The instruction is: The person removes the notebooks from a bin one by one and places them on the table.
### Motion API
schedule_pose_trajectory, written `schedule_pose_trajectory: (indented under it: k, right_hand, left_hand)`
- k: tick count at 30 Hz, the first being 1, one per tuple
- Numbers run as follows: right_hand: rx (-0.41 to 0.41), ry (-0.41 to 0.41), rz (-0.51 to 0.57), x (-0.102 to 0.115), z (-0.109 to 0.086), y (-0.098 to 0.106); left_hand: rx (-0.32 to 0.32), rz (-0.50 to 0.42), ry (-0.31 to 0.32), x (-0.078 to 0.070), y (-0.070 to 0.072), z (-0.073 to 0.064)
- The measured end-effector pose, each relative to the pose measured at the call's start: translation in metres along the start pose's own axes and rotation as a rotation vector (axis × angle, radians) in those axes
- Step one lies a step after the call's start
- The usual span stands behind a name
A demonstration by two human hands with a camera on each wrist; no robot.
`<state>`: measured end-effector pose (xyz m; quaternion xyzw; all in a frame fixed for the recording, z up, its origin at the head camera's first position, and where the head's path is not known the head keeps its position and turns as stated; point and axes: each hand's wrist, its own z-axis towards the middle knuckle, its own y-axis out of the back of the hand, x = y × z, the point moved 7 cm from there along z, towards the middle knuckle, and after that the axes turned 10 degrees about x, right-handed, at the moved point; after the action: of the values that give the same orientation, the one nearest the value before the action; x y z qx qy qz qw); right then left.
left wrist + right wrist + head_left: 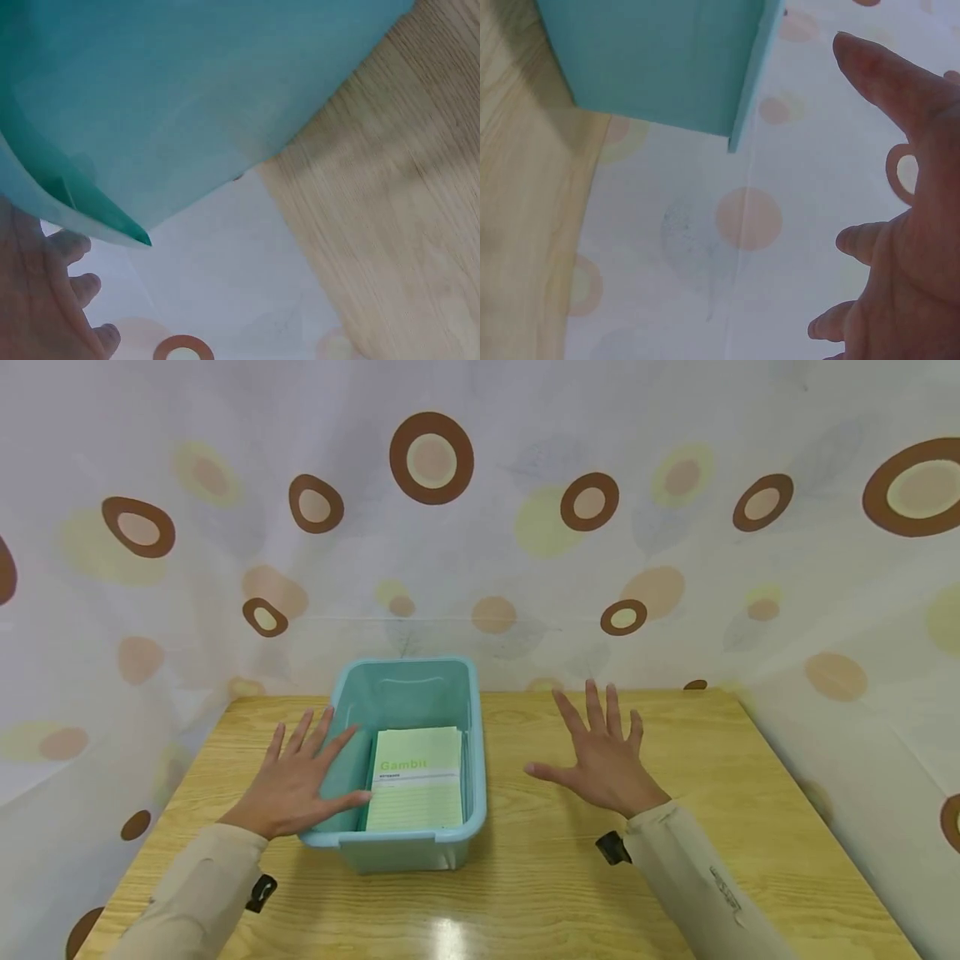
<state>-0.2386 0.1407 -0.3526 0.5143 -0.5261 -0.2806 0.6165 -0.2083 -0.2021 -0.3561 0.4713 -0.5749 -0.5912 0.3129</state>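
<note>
Blue-green bin: the bin (397, 857) stands upright on the worktop (525, 902), left of the middle, its narrow end toward the person and its far end near the patterned sheet (487, 543)
Notebooks: pale green notebooks (420, 789), the top one marked "Gambit", lie inside the bin toward its near end; other edges show beside it, but how many there are cannot be told
Left hand: the left hand (292, 787) has its fingers spread over the bin's left side, thumb reaching across toward the top notebook; nothing is gripped, and contact with the bin cannot be told
Right hand: the right hand (606, 766) is spread too, holds nothing, and is apart from the bin on its right side
Bin's handling: looks like smooth moulded plastic, probably light in itself and fairly stiff, perhaps a little slippery and weighted at the near end by the paper
Bin's hold: the turned-out rim (481, 777) seems the best grip, one hand on each long side, set nearer the notebooks for balance
Notebooks' handling: likely bendy, with covers that could slide on one another; a pinch at the far edge, beside the bare bin floor, looks easiest
</note>
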Motion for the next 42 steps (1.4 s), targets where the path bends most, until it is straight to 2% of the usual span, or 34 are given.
schedule_pose_trajectory:
  k: [4,10,16,22,29,35,42]
  right_hand:
    - [-0.015,0.016,-0.011,0.014,0.009,0.007]
    - [0.013,0.028,-0.036,0.037,0.027,0.017]
    - [0.074,0.084,-0.038,0.068,0.055,0.023]
    - [0.164,0.167,-0.021,0.101,0.086,0.019]
    - [0.264,0.200,-0.050,0.130,0.122,0.003]
    - [0.348,0.207,-0.012,0.150,0.137,-0.017]
    - [0.403,0.141,-0.002,0.165,0.160,-0.049]
  left_hand:
    - [0.010,-0.006,0.004,0.007,-0.004,-0.002]
    - [0.016,-0.029,0.008,0.013,-0.010,-0.002]
    - [0.018,-0.011,0.010,0.014,-0.011,-0.001]
    - [0.035,0.005,0.008,0.014,-0.013,0.001]
    - [0.051,0.001,0.022,0.015,-0.015,0.003]
    - [0.056,-0.016,0.024,0.014,-0.016,0.004]
    - [0.032,-0.010,0.023,0.014,-0.014,0.003]
